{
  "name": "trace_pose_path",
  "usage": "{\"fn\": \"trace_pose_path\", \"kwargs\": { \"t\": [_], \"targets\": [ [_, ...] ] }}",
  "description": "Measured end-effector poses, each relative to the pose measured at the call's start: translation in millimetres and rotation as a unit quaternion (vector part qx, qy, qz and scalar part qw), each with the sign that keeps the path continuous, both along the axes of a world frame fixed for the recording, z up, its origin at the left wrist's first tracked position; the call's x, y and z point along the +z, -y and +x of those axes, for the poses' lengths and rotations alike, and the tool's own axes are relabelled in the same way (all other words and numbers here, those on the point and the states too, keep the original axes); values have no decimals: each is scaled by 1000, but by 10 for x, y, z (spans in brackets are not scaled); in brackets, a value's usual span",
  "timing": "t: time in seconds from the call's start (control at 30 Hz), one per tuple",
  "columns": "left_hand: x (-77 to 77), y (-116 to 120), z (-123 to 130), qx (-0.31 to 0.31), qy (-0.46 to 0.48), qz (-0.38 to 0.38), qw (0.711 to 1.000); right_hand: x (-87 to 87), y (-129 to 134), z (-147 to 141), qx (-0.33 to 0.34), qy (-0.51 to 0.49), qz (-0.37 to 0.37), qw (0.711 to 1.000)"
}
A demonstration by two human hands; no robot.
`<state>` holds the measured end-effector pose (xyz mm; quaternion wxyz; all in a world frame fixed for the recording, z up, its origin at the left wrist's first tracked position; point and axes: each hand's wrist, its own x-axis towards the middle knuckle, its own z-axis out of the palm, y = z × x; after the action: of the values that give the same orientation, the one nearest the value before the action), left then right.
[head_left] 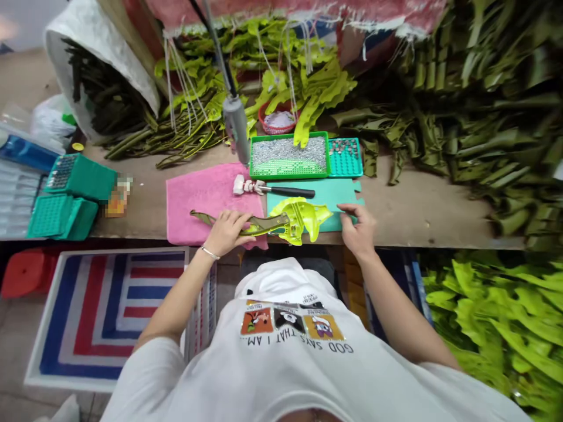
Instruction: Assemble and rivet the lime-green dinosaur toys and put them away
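Note:
My left hand grips a long olive-and-yellow artificial leaf that lies across a pink towel. The leaf's far end runs into a bright yellow-green cut leaf shape lying on a teal cutting mat. My right hand rests with its fingers apart on the mat's front edge, just right of that shape and holding nothing. Behind the towel lies a hand tool with a white head and black handle.
A green tray of silver beads and a teal studded tray stand behind the mat. Heaps of green leaves fill the back and right. A hanging metal cylinder stands near the trays. Teal boxes sit at the left.

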<state>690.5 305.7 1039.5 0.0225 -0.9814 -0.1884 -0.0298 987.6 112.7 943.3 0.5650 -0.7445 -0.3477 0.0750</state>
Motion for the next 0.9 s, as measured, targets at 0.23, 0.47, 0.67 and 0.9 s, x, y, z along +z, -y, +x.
{"fn": "trace_pose_path", "kwargs": {
  "t": [0.23,0.47,0.67,0.9],
  "targets": [
    [-161,-218,359,-35,-16,-52,998,10,140,482,-51,20,-20,998],
    [5,-219,904,-46,49,1,998,184,-584,1148,-55,55,-21,997],
    [31,-426,1272,-8,-72,26,997,112,-938,1315,-40,101,-83,991],
    [110,-462,1096,46,-76,20,996,-43,-1011,1343,-50,139,-167,975]
  ]
}}
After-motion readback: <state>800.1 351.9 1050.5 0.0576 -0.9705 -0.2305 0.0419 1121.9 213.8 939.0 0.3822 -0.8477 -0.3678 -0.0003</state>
